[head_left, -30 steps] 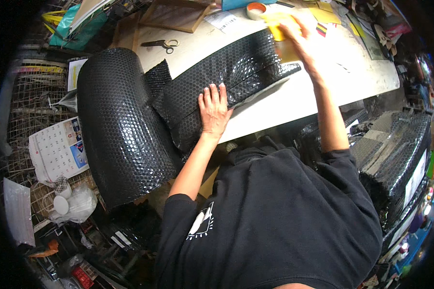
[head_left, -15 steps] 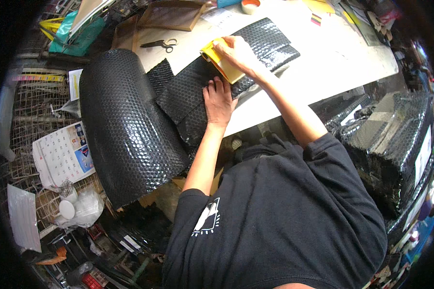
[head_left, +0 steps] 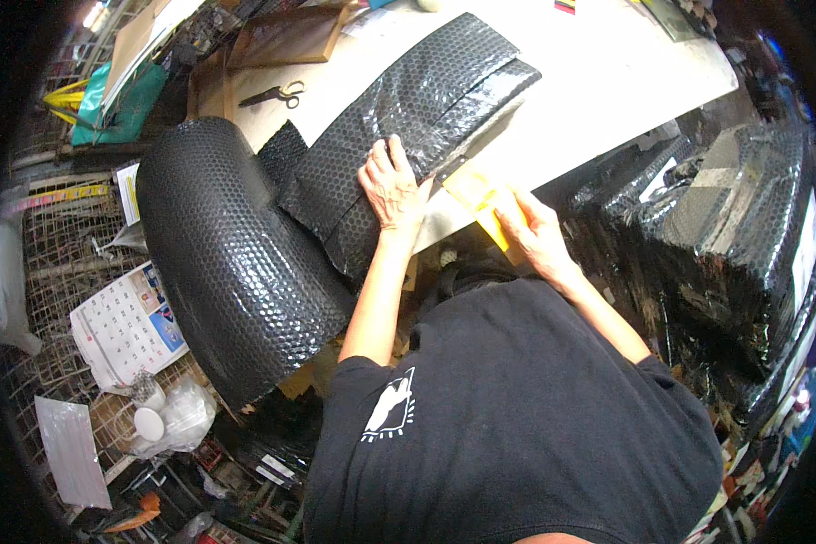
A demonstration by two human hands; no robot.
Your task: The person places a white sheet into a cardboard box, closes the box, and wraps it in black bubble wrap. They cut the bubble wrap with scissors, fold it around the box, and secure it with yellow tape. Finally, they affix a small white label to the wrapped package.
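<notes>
Head view shows both of the person's hands at the near edge of a pale bench. Lying slantwise across that bench is a long, flat bundle in black bubble wrap, its far end up to the right and its near end toward the person. The left hand rests on top of it near the close edge, fingers spread apart and reaching forward, the thumb pointing right.

Over to the right, the right hand is clamped on a yellow tool, holding it at the bench's near edge. The tool is blurred, though it is probably a tape dispenser; its far end sits just beside the bundle's close edge, near the left thumb.

At the left stands a thick roll of black bubble wrap, with a loose flap of the wrap between it and the bundle. Beyond that flap lie dark-bladed scissors, ring handles to the right, and farther back a brown wooden frame. A printed calendar hangs against wire mesh on the left, and black-wrapped packages are stacked on the right.
</notes>
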